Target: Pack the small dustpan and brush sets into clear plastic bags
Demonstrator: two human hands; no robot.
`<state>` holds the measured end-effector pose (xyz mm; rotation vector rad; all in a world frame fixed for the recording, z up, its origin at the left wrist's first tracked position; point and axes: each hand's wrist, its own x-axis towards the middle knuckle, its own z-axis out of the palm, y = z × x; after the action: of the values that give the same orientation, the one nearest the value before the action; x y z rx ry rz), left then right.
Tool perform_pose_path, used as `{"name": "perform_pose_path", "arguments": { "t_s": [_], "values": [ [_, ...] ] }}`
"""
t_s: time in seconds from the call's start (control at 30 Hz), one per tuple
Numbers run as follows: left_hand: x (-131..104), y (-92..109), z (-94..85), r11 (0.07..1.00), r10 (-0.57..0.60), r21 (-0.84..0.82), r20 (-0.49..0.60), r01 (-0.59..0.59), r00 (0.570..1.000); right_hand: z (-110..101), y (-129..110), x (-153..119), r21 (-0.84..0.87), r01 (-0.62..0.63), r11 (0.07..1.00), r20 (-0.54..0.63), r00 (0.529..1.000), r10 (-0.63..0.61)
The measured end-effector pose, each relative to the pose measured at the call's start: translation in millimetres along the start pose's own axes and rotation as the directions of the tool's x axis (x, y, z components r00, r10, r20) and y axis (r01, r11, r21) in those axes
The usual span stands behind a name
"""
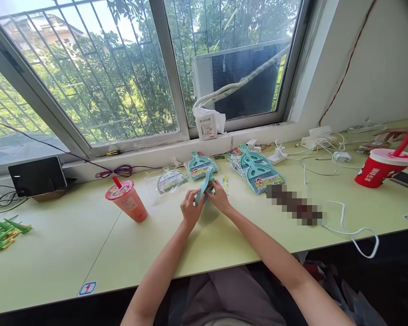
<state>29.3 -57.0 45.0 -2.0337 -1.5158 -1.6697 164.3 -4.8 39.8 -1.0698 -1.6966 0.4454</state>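
A teal plastic dustpan-shaped piece is held edge-on above the middle of the table. My left hand grips its lower left side, and my right hand closes on its right side. Just behind lies a packaged teal dustpan set with a printed card. A whitish set in clear wrap rests to the left of that. Several more teal sets are piled to the right. Beside my right hand, a yellow printed card lies partly hidden.
An orange drink cup stands left, a red cup far right. A tablet and green pieces are at the left. White cables cross the right side. Another person's hand shows at the far right.
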Motion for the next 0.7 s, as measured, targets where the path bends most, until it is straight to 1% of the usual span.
{"name": "perform_pose_path", "arguments": {
  "t_s": [0.07, 0.13, 0.2, 0.27, 0.4, 0.47, 0.5, 0.53, 0.57, 0.6, 0.63, 0.67, 0.7],
  "values": [
    [3, -5, -1.9, 0.999, -0.007, -0.034, 0.009, 0.007, 1.000, 1, 3, 3, 0.085, -0.023, 0.996, -0.027, 0.999, 0.025],
    [7, -9, -3.2, 0.995, -0.061, -0.081, 0.013, 0.062, 0.998, 1, 4, 6, 0.152, -0.037, 0.988, -0.046, 0.998, 0.044],
    [10, -11, -3.2, 0.987, -0.112, -0.117, 0.017, 0.113, 0.994, 0, 4, 9, 0.225, -0.050, 0.973, -0.037, 0.998, 0.060],
    [10, -10, -1.5, 0.981, -0.139, -0.137, 0.024, 0.141, 0.990, -2, 4, 12, 0.288, -0.067, 0.955, -0.021, 0.997, 0.076],
    [9, -9, 4.5, 0.975, -0.153, -0.156, 0.042, 0.157, 0.987, -5, 3, 15, 0.339, -0.098, 0.936, -0.022, 0.993, 0.112],
    [12, -16, 3.8, 0.965, -0.207, -0.160, 0.023, 0.208, 0.978, -7, -1, 13, 0.366, -0.099, 0.925, -0.014, 0.994, 0.112],
    [15, -24, 1.2, 0.953, -0.269, -0.153, -0.023, 0.262, 0.963, -7, -3, 11, 0.386, -0.096, 0.917, -0.002, 0.994, 0.105],
    [19, -34, -3.2, 0.935, -0.340, -0.144, -0.094, 0.326, 0.936, -8, -6, 9, 0.417, -0.098, 0.904, 0.022, 0.995, 0.097],
    [24, -45, -9.1, 0.903, -0.428, -0.132, -0.199, 0.409, 0.881, -8, -9, 8, 0.458, -0.109, 0.882, 0.061, 0.994, 0.091],
    [28, -58, -16.0, 0.875, -0.482, -0.121, -0.303, 0.468, 0.822, -9, -12, 7, 0.502, -0.129, 0.855, 0.106, 0.990, 0.088],
    [33, -72, -23.3, 0.860, -0.499, -0.112, -0.387, 0.498, 0.775, -10, -15, 6, 0.538, -0.151, 0.830, 0.145, 0.986, 0.085],
    [38, -84, -30.3, 0.845, -0.514, -0.099, -0.420, 0.525, 0.748, -13, -18, 6, 0.557, -0.164, 0.814, 0.169, 0.982, 0.081],
    [41, -95, -36.2, 0.827, -0.540, -0.087, -0.398, 0.556, 0.741, -16, -21, 7, 0.553, -0.158, 0.818, 0.174, 0.982, 0.072]
  ]
}}
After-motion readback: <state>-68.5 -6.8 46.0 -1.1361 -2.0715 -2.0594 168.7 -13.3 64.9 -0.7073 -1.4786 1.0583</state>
